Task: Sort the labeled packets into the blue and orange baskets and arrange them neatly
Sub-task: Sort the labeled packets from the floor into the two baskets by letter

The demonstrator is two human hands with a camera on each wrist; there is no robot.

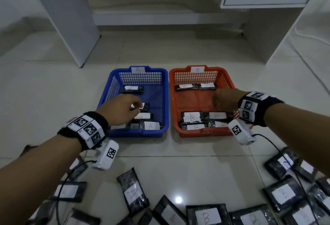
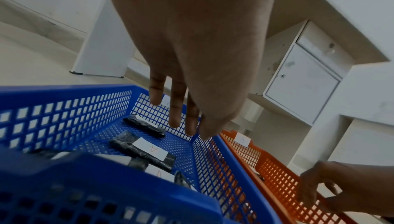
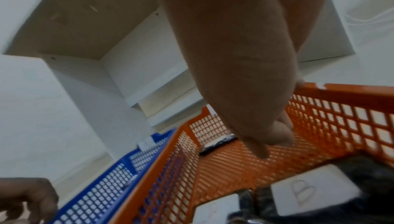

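The packets are split between baskets and floor. The blue basket (image 1: 165,99), tagged A, holds one packet at its far end and a few more near the front, labels up. The orange basket (image 1: 172,99), tagged B, has two packets (image 1: 195,87) along its far wall and a block of four (image 1: 203,120) at the front. The left hand (image 1: 119,111) hovers over the blue basket with fingers straight and relaxed, holding nothing in the wrist view. The right hand (image 1: 225,99) hangs over the orange basket; its fingers look loosely curled and empty. Many loose packets (image 1: 133,191), marked A or B, lie scattered on the floor (image 1: 178,153), so sorting looks under halfway.
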